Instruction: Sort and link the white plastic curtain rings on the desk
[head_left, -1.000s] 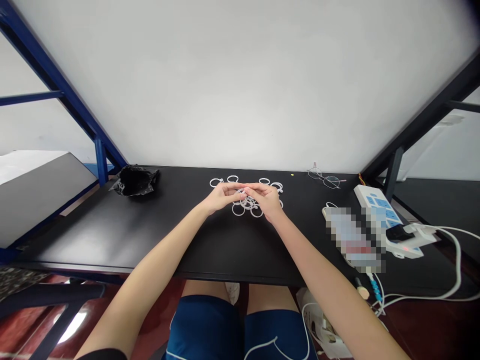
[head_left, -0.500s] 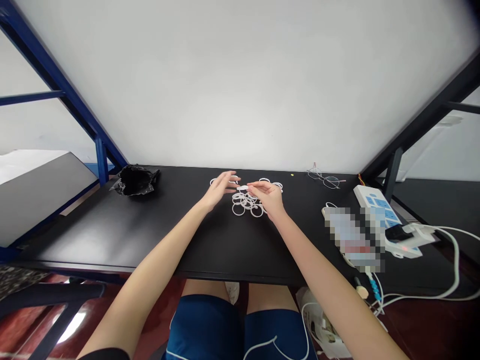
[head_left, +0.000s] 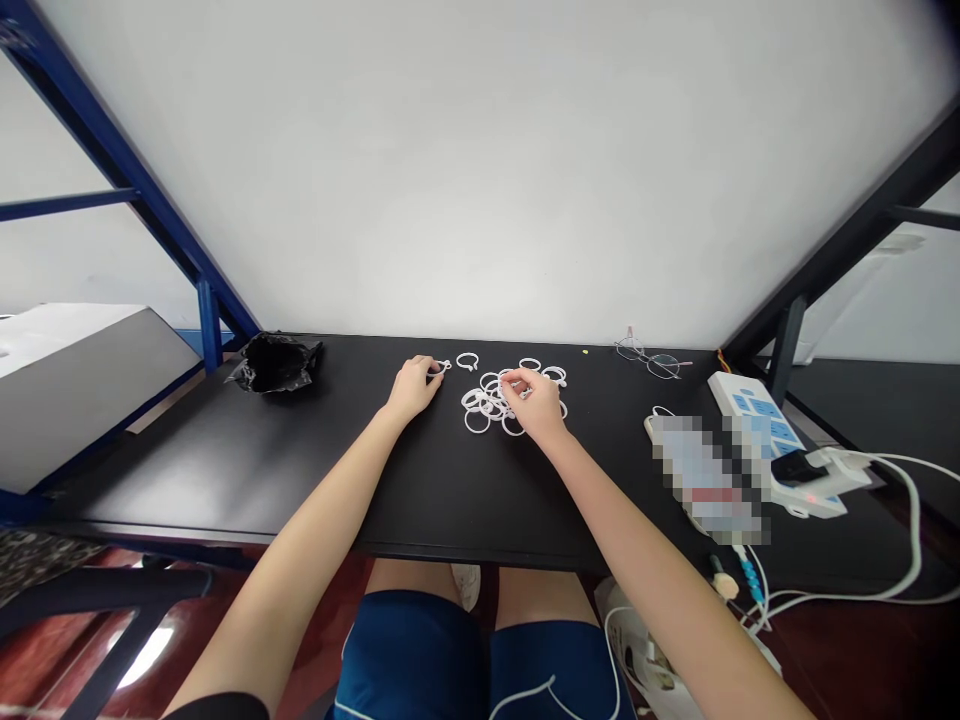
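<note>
Several thin white rings, some with a small tab or eyelet, lie in a loose pile on the black tabletop. My right hand is over the pile, thumb and forefinger pinched together at a ring; the fingertips partly hide it. To the left of the pile, my left hand rests low at the table with curled fingers on a single white ring, mostly covered by them. Another lone ring lies flat between my left hand and the pile's back edge.
A crumpled, open black plastic bag stands at the back left. Eyeglasses lie at the back right, above a phone on a charging cable and a white power strip. A wall closes off the table's far side.
My left hand has moved left and down to the table, its fingers closing in. My right hand has lowered to the pile; the white piece held up between the hands is no longer there.
</note>
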